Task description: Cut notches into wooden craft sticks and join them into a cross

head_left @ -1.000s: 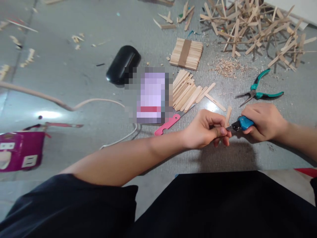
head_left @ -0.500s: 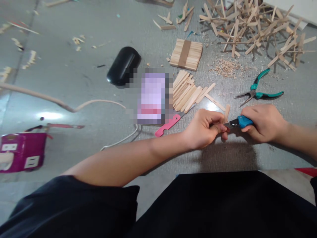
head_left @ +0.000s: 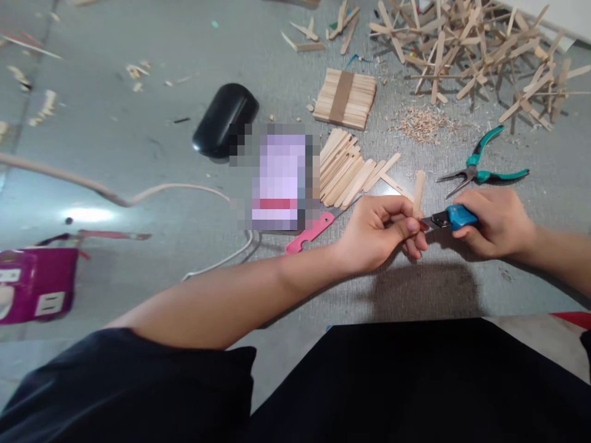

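My left hand pinches a wooden craft stick, whose upper part stands up past the fingers; its lower part is hidden. In my right hand is a blue utility knife. The knife's blade points left and meets the stick at my left fingertips. Just behind my left hand lies a fanned heap of loose craft sticks, and a slotted stick reaches toward my fingers. Teal-handled pliers rest open beyond my right hand.
A banded stick bundle, wood shavings and a pile of joined sticks lie farther back. Left of my hands are a pink-handled blade, a blurred-out phone, a black case, a cable and a purple box.
My right hand and the knife have shifted slightly right and up. The stick in my left hand stands higher and more upright, and my left fingers have turned a little.
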{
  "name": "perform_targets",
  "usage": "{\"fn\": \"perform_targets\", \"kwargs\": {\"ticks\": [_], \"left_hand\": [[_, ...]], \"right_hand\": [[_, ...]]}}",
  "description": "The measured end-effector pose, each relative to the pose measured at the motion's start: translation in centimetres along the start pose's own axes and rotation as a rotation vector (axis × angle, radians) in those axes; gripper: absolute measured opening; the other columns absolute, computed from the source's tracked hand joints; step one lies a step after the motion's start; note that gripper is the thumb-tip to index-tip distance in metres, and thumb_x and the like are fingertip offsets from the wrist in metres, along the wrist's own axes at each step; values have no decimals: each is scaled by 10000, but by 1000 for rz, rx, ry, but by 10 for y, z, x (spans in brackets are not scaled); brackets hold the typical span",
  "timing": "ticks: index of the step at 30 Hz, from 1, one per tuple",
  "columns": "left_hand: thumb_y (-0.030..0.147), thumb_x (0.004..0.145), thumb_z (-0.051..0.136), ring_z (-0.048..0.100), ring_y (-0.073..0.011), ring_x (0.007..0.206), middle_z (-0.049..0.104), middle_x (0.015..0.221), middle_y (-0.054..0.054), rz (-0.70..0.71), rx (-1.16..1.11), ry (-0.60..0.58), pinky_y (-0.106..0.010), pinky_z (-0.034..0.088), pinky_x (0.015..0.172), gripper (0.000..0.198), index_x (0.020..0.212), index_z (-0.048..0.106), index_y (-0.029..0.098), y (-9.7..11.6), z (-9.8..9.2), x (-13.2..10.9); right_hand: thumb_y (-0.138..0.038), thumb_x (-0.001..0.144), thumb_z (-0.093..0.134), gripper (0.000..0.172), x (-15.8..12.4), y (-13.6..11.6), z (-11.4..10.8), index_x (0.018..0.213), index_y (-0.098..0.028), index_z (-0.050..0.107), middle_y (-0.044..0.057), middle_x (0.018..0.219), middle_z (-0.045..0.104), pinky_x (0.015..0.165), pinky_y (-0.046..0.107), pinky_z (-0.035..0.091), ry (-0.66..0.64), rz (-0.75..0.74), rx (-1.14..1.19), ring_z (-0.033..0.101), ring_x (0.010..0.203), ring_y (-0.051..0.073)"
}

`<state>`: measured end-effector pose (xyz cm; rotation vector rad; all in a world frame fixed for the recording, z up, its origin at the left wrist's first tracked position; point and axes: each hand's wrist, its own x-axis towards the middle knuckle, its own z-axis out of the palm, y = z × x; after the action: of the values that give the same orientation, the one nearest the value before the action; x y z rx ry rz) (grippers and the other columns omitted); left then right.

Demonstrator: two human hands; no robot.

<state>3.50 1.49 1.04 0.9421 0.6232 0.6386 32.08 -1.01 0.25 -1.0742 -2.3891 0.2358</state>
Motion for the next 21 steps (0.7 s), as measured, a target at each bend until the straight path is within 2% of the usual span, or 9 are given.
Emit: {"fn": "perform_targets", "kwargs": {"ticks": [7,13,18,21], "left_hand": [[719,875,1101,787,-131,538,855,720,-32,-40,-21,-42,-232,708,594,665,832,695,194,0,-2,1],[681,852,1130,723,-107,495,834,693,-18,-62,-39,-76,-219,650,553,649,824,695,201,2,-2,2],[699,820,1141,710,-108,486,842,689,-34,-72,-26,-76,-223,636,539,657,804,719,196,4,-3,3],[615,824,1151,721,-112,499,848,691,-50,-95,-5,-81,-218,627,526,586,798,762,178,5,-1,2]], "right_hand": [[-794,1231,441,642,-3,5,-6,1090,-248,746,56,806,683,685,425,391,-196,104,18,605,699,253],[-836,1229,385,702,-1,1,-6,1074,-251,741,69,820,700,691,432,401,-185,118,5,610,702,262],[-832,1241,324,734,2,-3,-6,1034,-248,719,62,789,665,672,430,383,-171,103,-8,565,683,248],[-803,1247,323,705,1,-3,-4,989,-254,681,39,764,620,637,414,340,-140,68,-13,509,652,225]]}}
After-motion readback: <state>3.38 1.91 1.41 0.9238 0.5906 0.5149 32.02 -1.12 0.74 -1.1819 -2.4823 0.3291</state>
